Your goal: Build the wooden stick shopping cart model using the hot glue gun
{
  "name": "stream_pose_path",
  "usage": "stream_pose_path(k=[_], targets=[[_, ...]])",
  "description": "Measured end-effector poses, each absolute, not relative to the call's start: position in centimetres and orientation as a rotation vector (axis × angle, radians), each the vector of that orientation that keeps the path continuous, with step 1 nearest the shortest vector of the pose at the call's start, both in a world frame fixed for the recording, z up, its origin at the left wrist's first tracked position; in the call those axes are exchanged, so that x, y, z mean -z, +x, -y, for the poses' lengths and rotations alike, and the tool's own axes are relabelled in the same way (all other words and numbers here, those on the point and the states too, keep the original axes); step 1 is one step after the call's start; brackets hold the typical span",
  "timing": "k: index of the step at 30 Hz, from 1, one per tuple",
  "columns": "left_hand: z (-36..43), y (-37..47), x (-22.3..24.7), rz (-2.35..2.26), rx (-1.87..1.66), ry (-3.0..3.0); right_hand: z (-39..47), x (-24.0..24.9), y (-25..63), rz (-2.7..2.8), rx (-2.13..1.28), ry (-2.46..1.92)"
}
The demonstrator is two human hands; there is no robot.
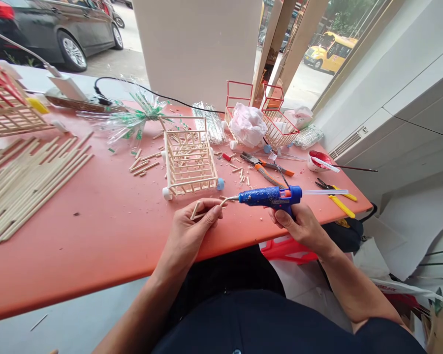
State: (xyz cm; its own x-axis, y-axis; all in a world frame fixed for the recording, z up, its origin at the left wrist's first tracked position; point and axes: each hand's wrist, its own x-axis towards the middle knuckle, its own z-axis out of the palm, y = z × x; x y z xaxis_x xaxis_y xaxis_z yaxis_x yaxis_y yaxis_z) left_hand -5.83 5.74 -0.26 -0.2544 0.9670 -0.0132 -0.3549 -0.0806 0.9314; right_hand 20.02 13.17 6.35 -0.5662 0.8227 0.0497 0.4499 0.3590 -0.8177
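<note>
In my right hand (pixel 299 223) is a blue glue gun (pixel 260 196), held by its handle with a clear glue stick (pixel 325 191) jutting from the back. Its metal nozzle meets the tip of a thin wooden stick (pixel 224 201) pinched in my left hand (pixel 197 221). Another short wooden stick (pixel 195 210) pokes up between the left fingers; how the pieces join is hidden by the hand. Just beyond the left hand stands a small cart (pixel 190 157) built from wooden sticks, with bottle-cap wheels, a white one (pixel 167 193) and a blue one (pixel 220 184) at its near end.
Long wooden sticks (pixel 33 182) cover the table's left side. Pliers (pixel 268 167), yellow-handled cutters (pixel 337 195) and a cup of red paint (pixel 319 160) with a brush lie to the right. Red-trimmed carts (pixel 280 125) stand at the back, near a black cable (pixel 162 94).
</note>
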Motion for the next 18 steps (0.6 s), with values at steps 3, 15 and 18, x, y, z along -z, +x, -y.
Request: stream_pose_path(k=[3, 15, 18], targets=[[-5.73, -5.86, 0.34, -1.085, -1.566, 0.821, -13.11, -6.39, 20.03, 2.174, -1.095, -1.108], [-5.72, -5.8, 0.64, -1.044, -1.582, 0.813, -12.99, -6.51, 20.17, 2.197, -1.082, -1.148], [-5.75, -5.84, 0.7, -1.034, -1.582, 0.813, -12.9, -6.6, 20.15, 2.2, -1.075, -1.144]])
